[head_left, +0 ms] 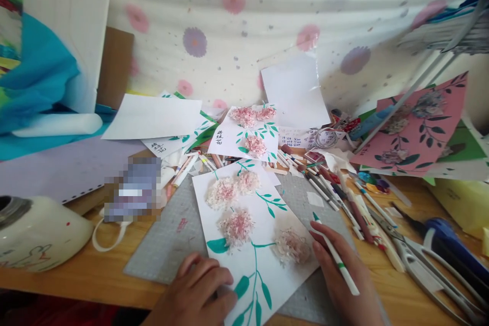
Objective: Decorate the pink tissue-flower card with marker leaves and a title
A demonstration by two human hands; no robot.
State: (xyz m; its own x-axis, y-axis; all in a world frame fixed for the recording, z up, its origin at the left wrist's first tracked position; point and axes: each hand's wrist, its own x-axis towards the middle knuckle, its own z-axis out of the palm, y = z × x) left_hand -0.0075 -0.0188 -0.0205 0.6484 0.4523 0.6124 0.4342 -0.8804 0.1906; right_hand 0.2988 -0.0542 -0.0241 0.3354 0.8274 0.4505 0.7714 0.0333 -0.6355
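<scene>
Softly ruffled blossoms [237, 226], smooth paper [283, 282], left hand [196, 290] loosely curled, right hand [335, 286] pinching slim marker [333, 249].

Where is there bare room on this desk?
Widest: the gray mat left of the flowered sheet, bordered by the left hand in front and loose pens behind. Smaller: between the sheet and the pen pile at right, beyond the right hand, broken by a paper scrap. Crowded: the right side, holding that pile and scissors.
</scene>
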